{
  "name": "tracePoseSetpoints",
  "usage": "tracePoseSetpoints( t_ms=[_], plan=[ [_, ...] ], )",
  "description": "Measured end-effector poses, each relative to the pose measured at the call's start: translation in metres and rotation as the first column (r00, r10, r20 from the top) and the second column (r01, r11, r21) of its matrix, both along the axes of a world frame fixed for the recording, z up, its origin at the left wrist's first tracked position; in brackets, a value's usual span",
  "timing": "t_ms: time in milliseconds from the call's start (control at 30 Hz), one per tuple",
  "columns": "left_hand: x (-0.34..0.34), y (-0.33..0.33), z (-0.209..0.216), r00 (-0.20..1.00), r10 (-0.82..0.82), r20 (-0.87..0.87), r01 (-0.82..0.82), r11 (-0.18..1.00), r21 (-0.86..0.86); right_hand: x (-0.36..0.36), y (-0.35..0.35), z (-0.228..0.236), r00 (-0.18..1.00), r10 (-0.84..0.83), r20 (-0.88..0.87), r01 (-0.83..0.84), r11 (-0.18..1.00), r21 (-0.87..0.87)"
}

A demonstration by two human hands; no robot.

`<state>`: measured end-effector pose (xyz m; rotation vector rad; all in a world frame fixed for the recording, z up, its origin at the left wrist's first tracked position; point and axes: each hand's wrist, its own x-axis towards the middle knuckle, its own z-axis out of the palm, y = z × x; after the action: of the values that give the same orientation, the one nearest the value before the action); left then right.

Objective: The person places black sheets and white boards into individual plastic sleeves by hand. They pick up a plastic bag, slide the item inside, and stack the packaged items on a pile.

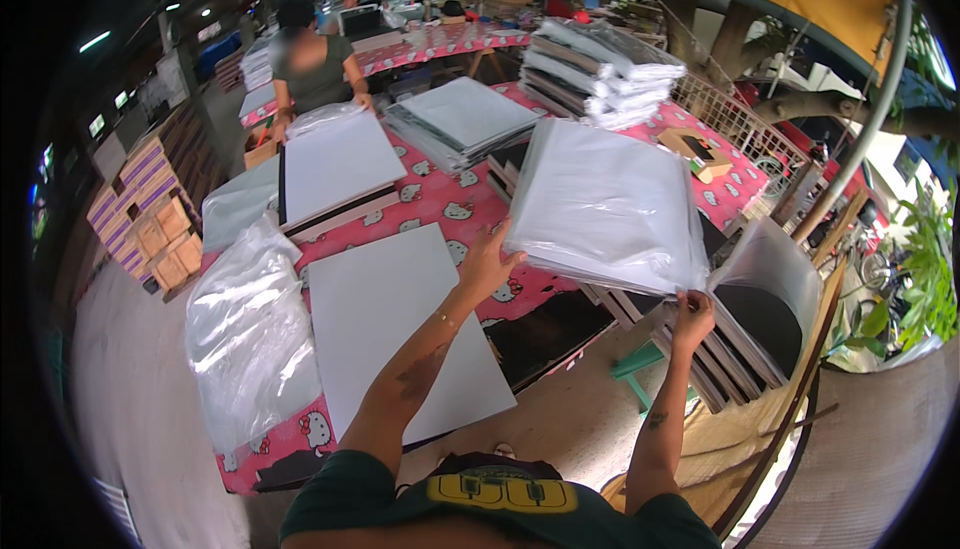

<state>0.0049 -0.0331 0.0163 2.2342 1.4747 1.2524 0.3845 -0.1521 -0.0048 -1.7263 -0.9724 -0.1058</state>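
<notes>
A stack of white boards in clear plastic sleeves (610, 204) lies in front of me, right of centre. My left hand (487, 267) is at its left edge, thumb and fingers apart, seemingly touching the plastic. At the near right corner my right hand (692, 319) pinches the edge of a clear plastic sleeve (655, 284). Below my left forearm, a bare white board (375, 299) rests on the pink patterned table cover (320, 429). To its left spreads a crumpled heap of clear plastic sleeves (250, 334).
Across the table, a person (315, 69) handles a white board stack (340, 164). Wrapped stacks (465, 114) and a taller wrapped pile (600, 74) stand farther back. Upright dark boards in plastic (760, 314) lean at right. A cardboard box (695, 154) sits far right; cartons (150, 199) are piled left.
</notes>
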Motion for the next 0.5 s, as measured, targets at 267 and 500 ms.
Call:
tracePoseSetpoints(
  t_ms=[267, 500],
  plan=[
    [-0.340, -0.175, -0.075, 0.835, 0.533, -0.134, -0.550, 0.818, -0.171, -0.123, -0.003, 0.015, 0.787, 0.032, 0.616, -0.043, 0.999, 0.002],
    [-0.487, -0.288, -0.095, 0.612, 0.517, -0.599, -0.791, 0.392, -0.470, -0.153, 0.043, -0.013, 0.772, 0.160, 0.615, -0.114, 0.987, -0.115]
  ],
)
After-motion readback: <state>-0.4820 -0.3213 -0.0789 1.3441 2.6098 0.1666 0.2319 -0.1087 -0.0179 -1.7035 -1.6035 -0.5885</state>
